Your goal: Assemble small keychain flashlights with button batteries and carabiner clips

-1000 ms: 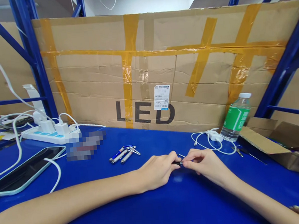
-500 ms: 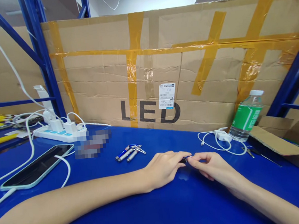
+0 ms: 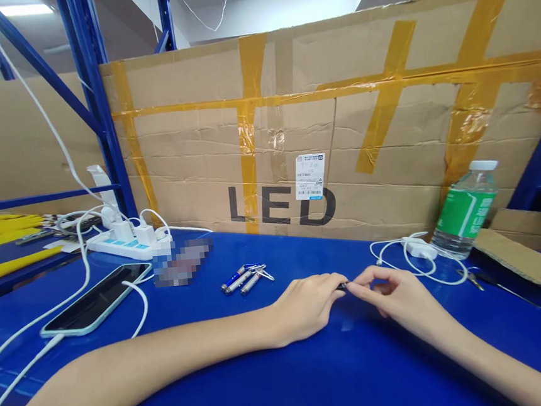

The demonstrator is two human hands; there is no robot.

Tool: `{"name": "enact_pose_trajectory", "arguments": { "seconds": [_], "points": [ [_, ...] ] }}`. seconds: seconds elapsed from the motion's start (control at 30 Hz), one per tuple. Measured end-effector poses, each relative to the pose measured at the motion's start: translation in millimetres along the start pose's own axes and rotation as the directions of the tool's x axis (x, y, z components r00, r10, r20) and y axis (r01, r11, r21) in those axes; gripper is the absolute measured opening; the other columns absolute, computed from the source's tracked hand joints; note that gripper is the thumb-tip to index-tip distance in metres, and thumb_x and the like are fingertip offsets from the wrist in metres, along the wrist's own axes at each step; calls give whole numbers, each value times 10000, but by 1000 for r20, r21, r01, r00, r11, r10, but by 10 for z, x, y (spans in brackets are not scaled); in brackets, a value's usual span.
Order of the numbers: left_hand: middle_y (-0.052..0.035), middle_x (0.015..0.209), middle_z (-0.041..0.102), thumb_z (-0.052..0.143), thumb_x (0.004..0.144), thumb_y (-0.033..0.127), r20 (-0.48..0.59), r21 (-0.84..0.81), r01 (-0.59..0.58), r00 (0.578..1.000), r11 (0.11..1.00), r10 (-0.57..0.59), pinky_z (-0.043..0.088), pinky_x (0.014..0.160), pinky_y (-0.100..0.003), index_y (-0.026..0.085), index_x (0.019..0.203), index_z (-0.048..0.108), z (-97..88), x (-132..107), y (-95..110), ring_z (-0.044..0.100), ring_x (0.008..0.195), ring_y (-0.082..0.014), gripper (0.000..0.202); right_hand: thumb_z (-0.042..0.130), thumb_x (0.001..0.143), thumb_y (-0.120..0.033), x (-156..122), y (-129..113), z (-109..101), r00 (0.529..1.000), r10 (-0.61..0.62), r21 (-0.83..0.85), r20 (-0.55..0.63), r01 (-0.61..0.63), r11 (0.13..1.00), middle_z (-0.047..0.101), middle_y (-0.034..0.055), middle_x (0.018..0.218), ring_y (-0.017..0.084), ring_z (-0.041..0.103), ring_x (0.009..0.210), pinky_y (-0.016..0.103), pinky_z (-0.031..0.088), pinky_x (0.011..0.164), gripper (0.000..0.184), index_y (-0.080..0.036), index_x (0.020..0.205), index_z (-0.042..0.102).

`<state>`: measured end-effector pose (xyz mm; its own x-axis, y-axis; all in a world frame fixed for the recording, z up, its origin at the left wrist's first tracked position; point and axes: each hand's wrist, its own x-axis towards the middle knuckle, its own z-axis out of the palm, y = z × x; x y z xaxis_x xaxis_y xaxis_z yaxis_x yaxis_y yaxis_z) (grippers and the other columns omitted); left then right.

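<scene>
My left hand [image 3: 305, 307] is closed around a small dark object [image 3: 342, 286], mostly hidden by the fingers, just above the blue tabletop. My right hand [image 3: 399, 293] meets it from the right, thumb and index finger pinched at its end. What kind of thing it is cannot be made out. To the left of my left hand lie three slim pen-shaped metal cylinders, one blue [image 3: 233, 279] and two silver [image 3: 252, 283], with small metal clips at their far ends. Neither hand touches them.
A phone [image 3: 96, 300] with a white cable and a power strip [image 3: 129, 245] are on the left. A white cable [image 3: 419, 250], a water bottle [image 3: 465, 211], a thin metal tool [image 3: 512, 292] and an open carton [image 3: 521, 254] stand right. A large cardboard box [image 3: 191, 165] walls the back.
The camera view has turned slightly, so the scene sits further right in the picture. Both hands stay together at the dark object, the right fingertips still at its end.
</scene>
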<state>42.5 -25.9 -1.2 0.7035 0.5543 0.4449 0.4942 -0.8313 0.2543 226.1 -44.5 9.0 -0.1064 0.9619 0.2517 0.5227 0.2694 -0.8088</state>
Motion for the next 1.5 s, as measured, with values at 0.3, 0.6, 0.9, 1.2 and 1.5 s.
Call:
{"name": "enact_pose_trajectory", "arguments": {
  "seconds": [0.3,0.6,0.9,1.2,1.5],
  "points": [
    [-15,896,619,300,935,232,60,-25,59,997,998,-57,439,637,-235,205,1001,445,-32,-2,1,611,757,-160,162,578,793,-436,0,17,-112,845,-533,-287,-52,498,818,603,52,705,88,468,480,212,386,436,284,-191,791,722],
    [-15,844,623,310,932,223,155,-18,61,986,998,-58,420,620,-238,197,1001,454,-51,16,34,613,735,-167,162,512,857,-398,1,54,-156,764,-644,-295,32,623,725,595,59,743,96,540,549,203,436,478,302,-185,785,713],
    [-19,839,614,301,933,247,189,-56,76,980,996,-64,407,628,-240,194,974,473,-19,37,-13,600,736,-166,184,593,800,-419,36,119,-132,797,-602,-266,55,593,760,565,32,663,102,503,567,216,377,496,292,-159,701,684],
    [-19,855,612,310,923,235,122,-126,64,991,990,-49,415,665,-231,195,950,494,-18,56,40,579,746,-144,191,644,767,-373,27,113,-137,830,-558,-238,11,544,804,556,15,647,97,477,568,214,362,515,237,-156,676,670],
    [-13,930,632,350,914,215,37,-139,39,999,990,-34,436,724,-242,202,956,510,6,69,32,594,815,-145,166,683,712,-287,-12,33,-72,961,-271,-138,-60,261,955,592,4,680,90,476,559,217,358,515,133,-173,643,674]
  ]
}}
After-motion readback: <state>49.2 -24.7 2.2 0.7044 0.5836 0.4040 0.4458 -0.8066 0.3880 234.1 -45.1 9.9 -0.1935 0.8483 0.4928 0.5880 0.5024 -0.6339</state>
